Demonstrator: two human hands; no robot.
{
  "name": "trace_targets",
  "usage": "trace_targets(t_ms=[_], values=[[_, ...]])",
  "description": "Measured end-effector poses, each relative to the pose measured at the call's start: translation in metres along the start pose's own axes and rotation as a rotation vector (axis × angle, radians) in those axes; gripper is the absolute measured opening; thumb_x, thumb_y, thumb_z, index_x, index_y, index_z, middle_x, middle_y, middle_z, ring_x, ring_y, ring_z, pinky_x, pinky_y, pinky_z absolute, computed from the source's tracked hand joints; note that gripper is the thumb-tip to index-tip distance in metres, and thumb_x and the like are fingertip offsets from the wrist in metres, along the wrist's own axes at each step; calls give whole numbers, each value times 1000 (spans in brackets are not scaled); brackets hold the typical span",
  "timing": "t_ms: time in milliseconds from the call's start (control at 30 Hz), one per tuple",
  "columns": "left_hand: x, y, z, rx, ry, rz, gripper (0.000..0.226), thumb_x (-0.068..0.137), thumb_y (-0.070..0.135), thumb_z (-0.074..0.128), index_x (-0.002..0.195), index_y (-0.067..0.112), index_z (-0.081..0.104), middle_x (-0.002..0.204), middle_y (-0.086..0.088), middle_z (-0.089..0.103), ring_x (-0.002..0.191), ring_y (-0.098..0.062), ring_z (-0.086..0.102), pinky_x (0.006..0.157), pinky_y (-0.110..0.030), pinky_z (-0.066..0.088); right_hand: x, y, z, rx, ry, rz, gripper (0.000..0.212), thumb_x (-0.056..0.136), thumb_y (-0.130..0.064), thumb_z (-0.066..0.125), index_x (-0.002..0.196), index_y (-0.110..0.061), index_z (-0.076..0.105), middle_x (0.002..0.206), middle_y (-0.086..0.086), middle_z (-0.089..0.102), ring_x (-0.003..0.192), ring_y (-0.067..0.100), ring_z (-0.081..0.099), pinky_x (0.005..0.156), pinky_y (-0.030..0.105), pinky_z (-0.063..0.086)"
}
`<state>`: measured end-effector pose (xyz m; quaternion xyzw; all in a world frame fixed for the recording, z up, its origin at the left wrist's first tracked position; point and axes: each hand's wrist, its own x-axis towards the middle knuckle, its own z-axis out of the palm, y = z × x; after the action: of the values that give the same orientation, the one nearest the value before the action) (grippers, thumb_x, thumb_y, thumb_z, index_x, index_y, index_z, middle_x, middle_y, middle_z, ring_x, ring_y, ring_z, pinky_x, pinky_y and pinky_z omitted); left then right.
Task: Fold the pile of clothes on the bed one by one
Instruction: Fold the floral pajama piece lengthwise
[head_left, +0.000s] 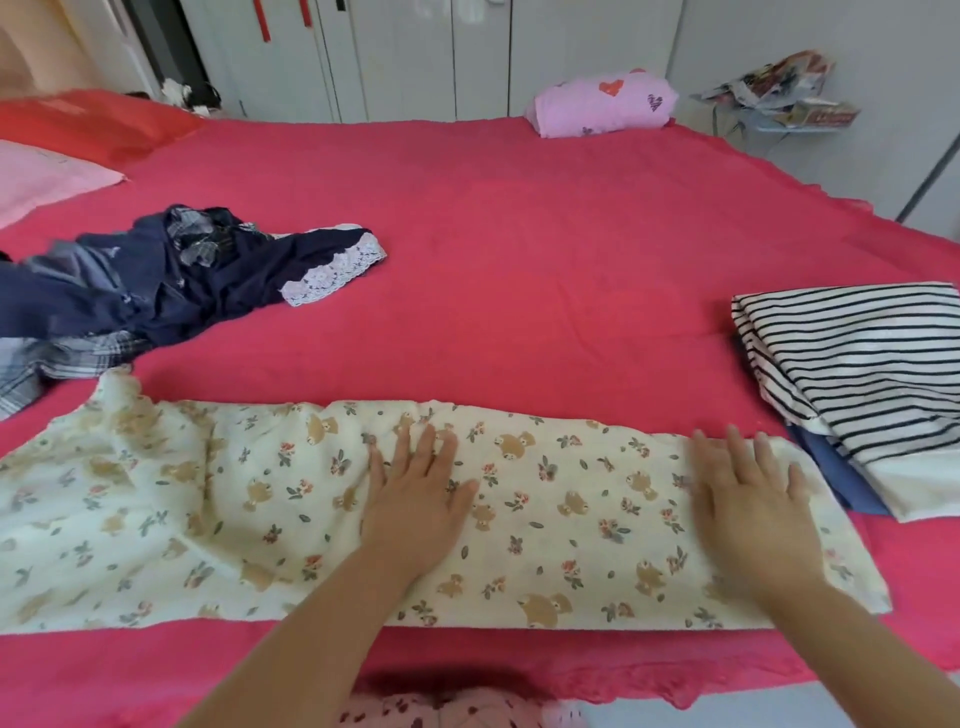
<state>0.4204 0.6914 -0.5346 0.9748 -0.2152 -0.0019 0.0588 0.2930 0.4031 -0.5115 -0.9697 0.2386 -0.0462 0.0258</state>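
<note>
Both of your hands lay flat on the cream printed garment (208, 519), which stretched as a long band along the near edge of the bed (519, 234) at 6 o'clock. Your left hand (415, 499) pressed near its middle with fingers spread; your right hand (748, 499), fingers straight and a little blurred, pressed toward its 3 o'clock end. Neither pinched any cloth. The fabric looked thin, soft and light, and it rumpled at its 9 o'clock end, so I judged it would slide on the red cover and sag if you lifted it by one point. You would do best to pinch both corners of one short end through all layers and carry them over low. At 3 o'clock, just beyond that end, a folded striped top (857, 364) lay on a blue piece; whether it touched the garment I could not tell. At 10 o'clock the unfolded dark pile (156, 280), navy and plaid with lace trim, waited near the garment's far left corner. Farthest, at 1 o'clock, a pink bundle (597, 104) sat by the bed's far edge.
</note>
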Motion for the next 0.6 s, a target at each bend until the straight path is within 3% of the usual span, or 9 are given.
trace_targets(t_ms=[100, 167, 267, 333, 400, 600], values=[[-11, -12, -11, 17, 7, 45, 63, 95, 56, 11, 149, 28, -4, 157, 2, -12, 143, -18, -18, 109, -38, -22, -16, -39, 11, 16, -42, -249, 53, 92, -53, -7, 144, -41, -7, 153, -10, -6, 145, 18, -9, 115, 39, -6], [-21, -29, -20, 38, 9, 44, 62, 96, 52, 17, 150, 27, 0, 157, 2, -12, 143, -18, -17, 110, -37, -19, -17, -49, 18, -3, -130, -186, 54, 93, -52, -9, 146, -41, -8, 156, -11, -7, 146, 19, -7, 117, 42, -1], [-37, -62, -37, 32, 25, 4, 60, 98, 47, 23, 150, 23, 6, 158, 1, -8, 144, -18, -14, 111, -36, -17, -12, -74, 9, 54, -79, -89, 51, 97, -37, 19, 146, -25, 21, 154, 6, 22, 141, 25, 17, 112, 52, 20], [-47, -87, -51, 5, 84, -28, 58, 99, 42, 26, 150, 21, 9, 159, -1, 0, 145, -20, -7, 112, -34, -14, -16, -110, 2, 99, -20, -192, 46, 94, -29, 37, 139, -20, 37, 143, 11, 39, 134, 29, 30, 105, 54, 28], [-55, -113, -64, -30, 176, -68, 56, 99, 36, 31, 150, 21, 14, 158, -3, 11, 146, -21, 1, 115, -32, -9, -26, -153, 0, 157, -5, -358, 49, 92, -28, 45, 140, -19, 41, 144, 13, 40, 135, 34, 33, 105, 55, 28], [-57, -195, -102, -249, 397, -294, 52, 96, 29, 44, 145, 21, 31, 152, -7, 28, 141, -22, 23, 114, -34, 23, -36, -250, 13, 180, -115, -524, 53, 98, -44, 18, 147, -37, -1, 158, -4, 3, 146, 17, 0, 117, 36, 5]])
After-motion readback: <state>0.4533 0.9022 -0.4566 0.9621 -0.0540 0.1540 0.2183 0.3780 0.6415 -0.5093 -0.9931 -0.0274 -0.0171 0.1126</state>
